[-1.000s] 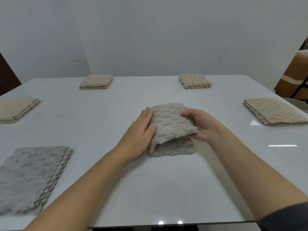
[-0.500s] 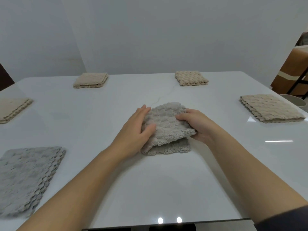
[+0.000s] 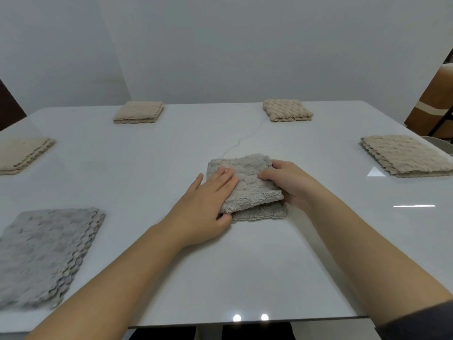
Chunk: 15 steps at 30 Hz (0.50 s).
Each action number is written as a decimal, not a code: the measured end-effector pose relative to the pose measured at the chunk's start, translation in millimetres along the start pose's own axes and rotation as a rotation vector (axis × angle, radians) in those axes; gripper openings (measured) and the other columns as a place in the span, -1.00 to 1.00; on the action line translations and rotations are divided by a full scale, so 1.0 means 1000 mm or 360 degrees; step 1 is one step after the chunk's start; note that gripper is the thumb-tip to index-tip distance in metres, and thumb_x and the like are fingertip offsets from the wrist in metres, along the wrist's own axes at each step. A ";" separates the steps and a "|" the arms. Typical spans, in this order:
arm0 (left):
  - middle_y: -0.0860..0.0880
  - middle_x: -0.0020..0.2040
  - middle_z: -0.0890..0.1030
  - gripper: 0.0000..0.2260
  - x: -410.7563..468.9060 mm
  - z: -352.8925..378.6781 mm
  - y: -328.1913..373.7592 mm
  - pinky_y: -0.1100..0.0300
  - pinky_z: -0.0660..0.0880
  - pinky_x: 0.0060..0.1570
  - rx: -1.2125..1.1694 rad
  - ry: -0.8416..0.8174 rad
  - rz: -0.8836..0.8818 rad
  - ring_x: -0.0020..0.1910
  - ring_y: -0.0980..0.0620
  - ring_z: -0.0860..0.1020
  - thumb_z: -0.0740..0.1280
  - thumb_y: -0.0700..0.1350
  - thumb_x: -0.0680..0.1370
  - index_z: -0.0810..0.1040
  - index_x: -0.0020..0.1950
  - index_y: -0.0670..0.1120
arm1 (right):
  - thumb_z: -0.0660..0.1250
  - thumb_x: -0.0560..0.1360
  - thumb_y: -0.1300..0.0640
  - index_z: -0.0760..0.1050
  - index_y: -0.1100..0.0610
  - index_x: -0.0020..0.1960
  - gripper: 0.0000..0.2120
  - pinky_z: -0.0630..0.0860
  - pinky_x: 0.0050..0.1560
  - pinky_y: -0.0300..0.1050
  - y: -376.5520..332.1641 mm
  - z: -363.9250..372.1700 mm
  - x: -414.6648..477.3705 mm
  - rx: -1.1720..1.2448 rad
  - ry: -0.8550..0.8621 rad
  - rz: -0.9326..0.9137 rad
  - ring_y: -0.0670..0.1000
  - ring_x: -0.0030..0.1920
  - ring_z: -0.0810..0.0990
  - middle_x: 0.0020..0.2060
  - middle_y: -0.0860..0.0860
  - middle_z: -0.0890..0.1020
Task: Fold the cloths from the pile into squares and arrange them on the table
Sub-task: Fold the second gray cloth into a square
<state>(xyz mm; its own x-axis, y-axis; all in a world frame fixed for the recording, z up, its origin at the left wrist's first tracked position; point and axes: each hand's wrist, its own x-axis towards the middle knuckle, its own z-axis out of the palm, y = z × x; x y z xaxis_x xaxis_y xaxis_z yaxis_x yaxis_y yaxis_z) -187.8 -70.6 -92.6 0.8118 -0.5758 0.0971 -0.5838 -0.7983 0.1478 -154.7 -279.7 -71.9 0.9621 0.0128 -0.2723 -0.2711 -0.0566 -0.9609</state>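
- Head view: I count five squares [image 3: 286,110] placed around the cloth [image 3: 247,182].
- Left hand [image 3: 203,204] and right hand [image 3: 291,185] each grip it; last fold unfinished, placing remains.

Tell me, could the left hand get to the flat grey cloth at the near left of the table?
Probably yes: only bare table lies between the left hand and the grey cloth. But it grips the middle cloth now and must let go first.

Middle cloth [image 3: 247,179] and near-left cloth [image 3: 46,251] are grey, bumpy-woven; far-right cloth [image 3: 286,110] beige; table [image 3: 245,266] glossy white.
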 end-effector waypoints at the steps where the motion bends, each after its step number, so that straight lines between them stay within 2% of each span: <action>1: 0.13 0.58 -0.17 -0.34 0.001 -0.001 0.001 0.06 -0.25 0.52 0.0039 -0.0017 0.0003 0.52 0.22 -0.26 0.15 0.01 0.57 -0.11 0.60 0.05 | 0.28 0.52 0.35 0.48 0.22 0.27 -0.68 0.52 -0.31 -0.18 0.000 -0.003 0.000 -0.0070 0.0085 -0.0025 -0.01 -0.34 0.61 -0.16 0.12 0.64; 2: 0.13 0.58 -0.16 -0.35 0.001 -0.001 0.002 0.06 -0.26 0.51 0.0068 -0.0027 0.0008 0.53 0.20 -0.26 0.14 0.01 0.57 -0.11 0.60 0.05 | 0.28 0.52 0.31 0.42 0.17 0.35 -0.60 0.52 -0.26 -0.15 0.001 -0.007 0.000 -0.0208 0.0193 -0.0073 -0.03 -0.32 0.59 -0.15 0.08 0.62; 3: 0.12 0.59 -0.14 -0.35 0.002 -0.001 0.002 0.05 -0.27 0.51 0.0093 -0.0034 0.0013 0.53 0.19 -0.25 0.14 0.01 0.57 -0.10 0.60 0.05 | 0.28 0.53 0.25 0.35 0.13 0.43 -0.53 0.54 -0.12 -0.10 -0.001 -0.011 -0.001 -0.0403 0.0301 -0.0164 -0.01 -0.20 0.60 -0.04 0.07 0.61; 4: 0.11 0.59 -0.13 -0.35 0.002 -0.002 0.002 0.04 -0.27 0.51 0.0117 -0.0039 0.0019 0.53 0.18 -0.24 0.13 0.01 0.57 -0.10 0.60 0.04 | 0.26 0.55 0.20 0.27 0.11 0.49 -0.48 0.53 0.08 -0.02 -0.004 -0.013 -0.003 -0.0650 0.0393 -0.0286 0.03 0.01 0.59 0.14 0.06 0.57; 5: 0.11 0.59 -0.13 -0.35 0.002 -0.002 0.003 0.04 -0.28 0.51 0.0139 -0.0043 0.0025 0.54 0.18 -0.23 0.13 0.01 0.57 -0.10 0.60 0.04 | 0.23 0.56 0.17 0.23 0.11 0.52 -0.47 0.45 0.26 0.01 -0.008 -0.014 -0.006 -0.0894 0.0444 -0.0416 0.05 0.21 0.52 0.30 0.05 0.49; 7: 0.10 0.59 -0.12 -0.35 0.003 -0.003 0.003 0.04 -0.29 0.50 0.0170 -0.0050 0.0046 0.54 0.16 -0.22 0.13 0.01 0.56 -0.09 0.60 0.04 | 0.18 0.60 0.16 0.18 0.12 0.54 -0.47 0.28 0.40 -0.06 -0.016 -0.008 -0.010 -0.1196 0.0420 -0.0612 0.04 0.41 0.36 0.44 0.03 0.37; 10: 0.09 0.59 -0.11 -0.35 0.005 -0.004 0.002 0.06 -0.31 0.48 0.0196 -0.0047 0.0093 0.54 0.16 -0.22 0.06 0.05 0.53 -0.09 0.60 0.03 | 0.11 0.63 0.16 0.18 0.17 0.54 -0.52 0.17 0.42 -0.10 -0.022 0.008 -0.006 -0.1466 0.0238 -0.0639 0.05 0.48 0.25 0.49 0.07 0.30; 11: 0.09 0.59 -0.11 -0.34 0.005 -0.004 0.001 0.08 -0.31 0.48 0.0202 -0.0043 0.0106 0.54 0.16 -0.21 0.04 0.06 0.51 -0.08 0.60 0.03 | 0.09 0.63 0.17 0.25 0.21 0.48 -0.57 0.21 0.40 -0.06 -0.023 0.013 -0.004 -0.1549 0.0178 -0.0630 0.10 0.45 0.28 0.43 0.11 0.36; 13: 0.08 0.59 -0.09 -0.33 0.005 -0.003 0.001 0.11 -0.28 0.49 0.0201 -0.0035 0.0127 0.55 0.15 -0.20 0.02 0.06 0.50 -0.07 0.60 0.02 | 0.04 0.63 0.18 0.33 0.23 0.24 -0.76 0.29 0.30 0.07 -0.021 0.019 0.004 -0.1726 0.0074 -0.0584 0.17 0.32 0.35 0.17 0.11 0.42; 14: 0.08 0.59 -0.08 -0.34 0.005 -0.002 0.001 0.12 -0.26 0.50 0.0188 -0.0023 0.0132 0.55 0.15 -0.20 0.04 0.06 0.51 -0.07 0.60 0.01 | 0.01 0.64 0.15 0.30 0.22 0.21 -0.77 0.26 0.32 0.13 -0.018 0.021 0.009 -0.1803 0.0041 -0.0565 0.17 0.32 0.33 0.16 0.10 0.40; 15: 0.08 0.59 -0.07 -0.34 0.004 -0.001 0.002 0.12 -0.24 0.51 0.0168 0.0003 0.0132 0.55 0.15 -0.19 0.07 0.05 0.53 -0.06 0.60 0.00 | -0.02 0.66 0.10 0.27 0.23 0.30 -0.70 0.18 0.39 0.20 -0.013 0.021 0.012 -0.1871 0.0012 -0.0543 0.14 0.40 0.26 0.29 0.11 0.36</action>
<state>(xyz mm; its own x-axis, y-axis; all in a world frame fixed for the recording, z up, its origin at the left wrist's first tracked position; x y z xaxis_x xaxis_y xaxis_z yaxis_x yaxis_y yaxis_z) -185.9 -74.2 -90.8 0.7608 -0.6402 0.1064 -0.6464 -0.7622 0.0350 -140.6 -257.7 -64.0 0.9802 0.1975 -0.0112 0.1811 -0.9188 -0.3507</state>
